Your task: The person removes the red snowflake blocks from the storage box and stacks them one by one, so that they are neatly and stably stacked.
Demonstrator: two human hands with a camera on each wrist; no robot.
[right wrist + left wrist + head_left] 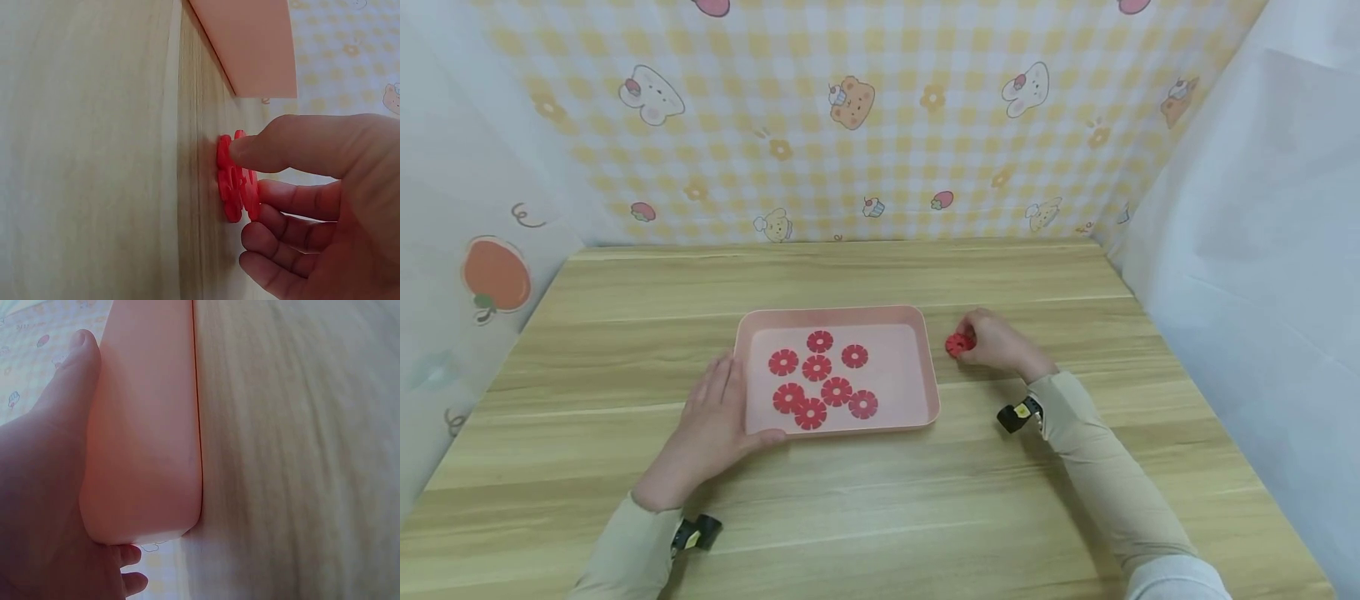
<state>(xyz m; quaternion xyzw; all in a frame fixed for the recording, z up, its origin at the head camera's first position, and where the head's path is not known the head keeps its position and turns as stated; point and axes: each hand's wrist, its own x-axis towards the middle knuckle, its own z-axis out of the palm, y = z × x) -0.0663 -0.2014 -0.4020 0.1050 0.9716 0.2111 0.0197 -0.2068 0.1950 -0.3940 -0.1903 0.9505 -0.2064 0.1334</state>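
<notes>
Two beige sleeves (1108, 483) enter at the lower left and lower right of the head frame, each with a black wrist device (1019, 413). Wood-grain tabletop (880, 517) fills the lower part. Left of centre, the left hand (715, 417) lies against the pink tray (898, 358) at its near left corner, thumb spread away from extended fingers and along the near rim. Tray stands mid-frame, holding eight red notched discs (817, 367); two at its lower left touch or overlap. Right of the tray and apart from it, the right hand (1000, 346) pinches two red notched pieces (955, 344), seen side by side in the right wrist view; contact with the tabletop cannot be determined. Yellow-checked cloth (895, 150) spans the upper frame.
</notes>
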